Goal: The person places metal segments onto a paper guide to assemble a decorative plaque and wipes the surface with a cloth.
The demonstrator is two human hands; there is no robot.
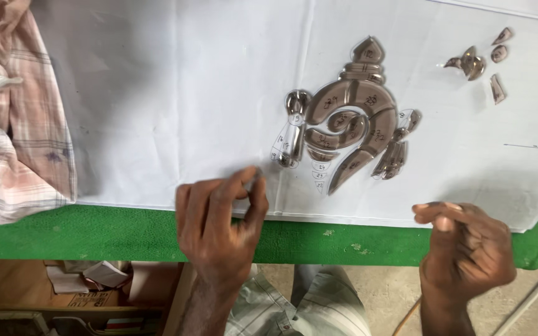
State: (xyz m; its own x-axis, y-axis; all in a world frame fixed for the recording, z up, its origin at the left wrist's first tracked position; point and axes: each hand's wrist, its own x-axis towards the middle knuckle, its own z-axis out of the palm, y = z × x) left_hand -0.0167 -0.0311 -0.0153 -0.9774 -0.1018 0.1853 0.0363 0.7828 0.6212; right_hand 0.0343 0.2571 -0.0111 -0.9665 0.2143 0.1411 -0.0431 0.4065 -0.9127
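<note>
A shell-shaped pattern of brownish cut glass pieces (353, 121) lies on a white paper sheet (175, 87) with drawn outlines. My left hand (219, 227) hovers over the sheet's near edge, thumb and fingers pinched on a small glass piece (253, 178), just left of the pattern's lower end. My right hand (465, 246) is over the table's front edge at the right, fingers curled together; whether it holds anything I cannot tell because of blur.
Several loose glass pieces (477, 62) lie at the sheet's far right. A green table (94, 233) shows below the paper. A checked cloth (14, 118) lies at the left edge. A thin pencil-like line (533, 147) lies at the right. Boxes and papers (88, 280) sit under the table.
</note>
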